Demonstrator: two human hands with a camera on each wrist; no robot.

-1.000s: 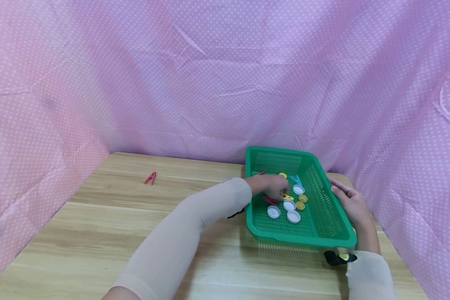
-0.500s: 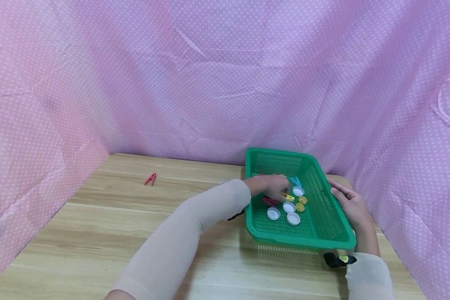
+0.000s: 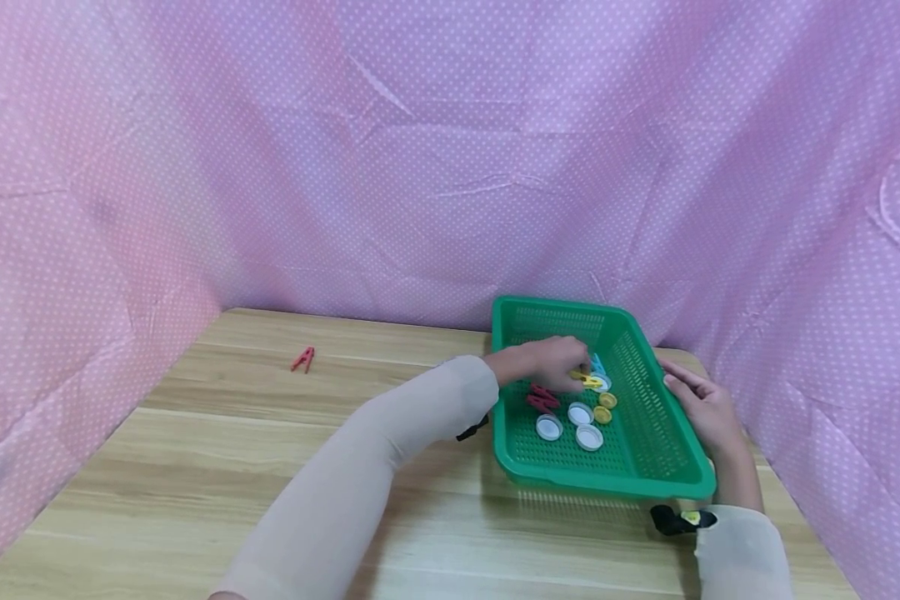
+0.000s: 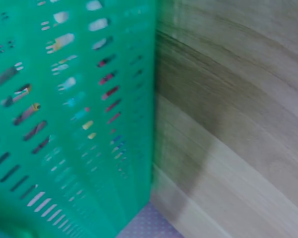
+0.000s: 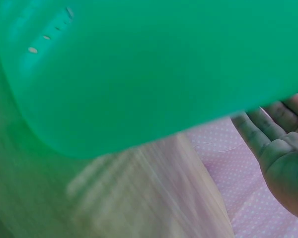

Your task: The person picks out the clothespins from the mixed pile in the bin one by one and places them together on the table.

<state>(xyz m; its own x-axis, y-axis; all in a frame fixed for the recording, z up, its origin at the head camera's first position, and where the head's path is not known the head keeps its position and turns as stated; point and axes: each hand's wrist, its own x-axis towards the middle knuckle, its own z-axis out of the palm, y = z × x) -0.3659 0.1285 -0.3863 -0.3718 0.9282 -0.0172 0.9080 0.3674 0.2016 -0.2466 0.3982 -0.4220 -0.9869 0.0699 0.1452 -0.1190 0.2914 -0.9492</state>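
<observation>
In the head view a green plastic basket (image 3: 600, 483) stands on the right of the table. My left hand (image 3: 558, 362) reaches over its left side and pinches a yellow clothespin (image 3: 591, 382) above the basket floor. Red clothespins (image 3: 543, 402) lie below that hand, and a blue clothespin (image 3: 597, 363) lies just beyond it, partly hidden. White caps (image 3: 549, 427) and small yellow caps (image 3: 603, 415) lie nearby in the basket. My right hand (image 3: 708, 412) holds the basket's right rim, its fingers (image 5: 253, 133) reaching to the outer side in the right wrist view.
A lone red clothespin (image 3: 303, 360) lies on the wooden table (image 3: 217, 467) at the left. Pink dotted cloth (image 3: 450, 167) hangs behind and on both sides. The basket's slotted wall (image 4: 89, 148) fills much of the left wrist view.
My left hand has shifted slightly up and to the right in the basket, taking the yellow clothespin with it. More of the red clothespins shows now. The right hand stays at the rim.
</observation>
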